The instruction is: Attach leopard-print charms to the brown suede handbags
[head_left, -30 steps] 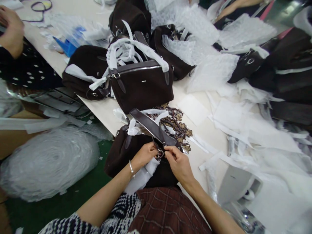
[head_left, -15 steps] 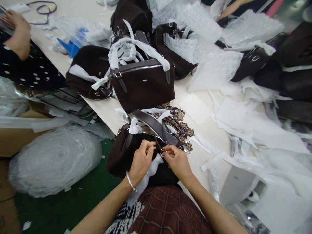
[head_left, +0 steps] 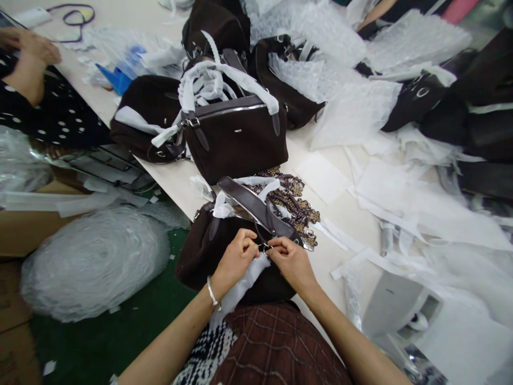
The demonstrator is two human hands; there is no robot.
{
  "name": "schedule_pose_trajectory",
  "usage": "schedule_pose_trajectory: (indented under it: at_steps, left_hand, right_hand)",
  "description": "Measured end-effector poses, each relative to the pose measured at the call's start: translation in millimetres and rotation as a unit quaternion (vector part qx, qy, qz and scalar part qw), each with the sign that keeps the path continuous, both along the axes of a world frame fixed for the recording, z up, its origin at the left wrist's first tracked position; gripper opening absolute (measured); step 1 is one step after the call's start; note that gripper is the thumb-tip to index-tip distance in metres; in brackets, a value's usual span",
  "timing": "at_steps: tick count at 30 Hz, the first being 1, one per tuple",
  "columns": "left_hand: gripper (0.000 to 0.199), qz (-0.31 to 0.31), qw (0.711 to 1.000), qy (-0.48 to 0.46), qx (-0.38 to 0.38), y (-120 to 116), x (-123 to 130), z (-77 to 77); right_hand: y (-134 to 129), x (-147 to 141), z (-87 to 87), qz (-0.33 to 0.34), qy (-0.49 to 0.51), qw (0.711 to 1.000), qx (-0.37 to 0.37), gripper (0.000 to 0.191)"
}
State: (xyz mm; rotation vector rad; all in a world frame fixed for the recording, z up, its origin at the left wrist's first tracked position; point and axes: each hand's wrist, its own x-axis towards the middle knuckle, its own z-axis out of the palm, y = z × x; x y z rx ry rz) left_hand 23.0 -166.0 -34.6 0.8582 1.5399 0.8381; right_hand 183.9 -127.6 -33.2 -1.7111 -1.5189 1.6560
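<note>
A dark brown handbag point(head_left: 196, 251) lies in front of me at the table edge, its top facing up and its wide leather strap point(head_left: 244, 202) across the opening. Above the bag's front, my left hand point(head_left: 236, 263) is closed in a pinch; what sits between its fingertips is too small to name. Close beside it, my right hand point(head_left: 294, 264) pinches a small metal ring point(head_left: 266, 248) by the bag's strap end. White wrapping point(head_left: 245, 282) hangs below the ring, between both hands. Chain charms with leopard-pattern pieces point(head_left: 308, 213) lie just beyond the bag.
Another brown handbag point(head_left: 236, 139) with white-wrapped handles stands behind, with more bags around it. Bubble wrap point(head_left: 356, 115) and white sheets point(head_left: 401, 198) cover the right side. A large bubble-wrap roll point(head_left: 96, 262) is on the floor at left. A co-worker's hands point(head_left: 34, 51) show at upper left.
My left hand's fingertips have come slightly right, closer to the ring. The white wrapping below has shifted and spread. The co-worker's hands at upper left have moved right.
</note>
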Motion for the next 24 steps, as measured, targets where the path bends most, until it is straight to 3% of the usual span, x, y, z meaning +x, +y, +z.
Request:
schedule_pose_trajectory:
  at_steps: [4, 6, 10, 14, 24]
  left_hand:
    - [0.011, -0.045, 0.997, 0.063, 0.016, 5.0, -3.6, 3.6]
    - [0.01, -0.069, 0.993, 0.096, 0.023, 5.1, -4.5, 3.5]
    - [0.014, -0.095, 0.985, 0.136, 0.036, 0.0, -1.2, -7.2]
    - [0.014, -0.055, 0.993, 0.102, 0.006, -2.5, 5.1, -21.1]
    - [0.018, -0.022, 0.996, 0.078, -0.031, 8.2, 13.1, -40.0]
  right_hand:
    - [-2.2, -0.9, -2.0, 0.016, -0.034, 0.999, 0.021, 0.017]
    - [-3.3, -0.8, -0.9, 0.051, -0.08, 0.993, 0.066, 0.018]
    - [-0.6, -1.4, 4.8, 0.168, -0.215, 0.941, 0.198, 0.023]
    - [6.8, -1.5, 5.1, 0.224, -0.279, 0.903, 0.239, 0.019]
    - [12.5, 6.5, -7.0, 0.176, -0.186, 0.937, 0.239, 0.02]
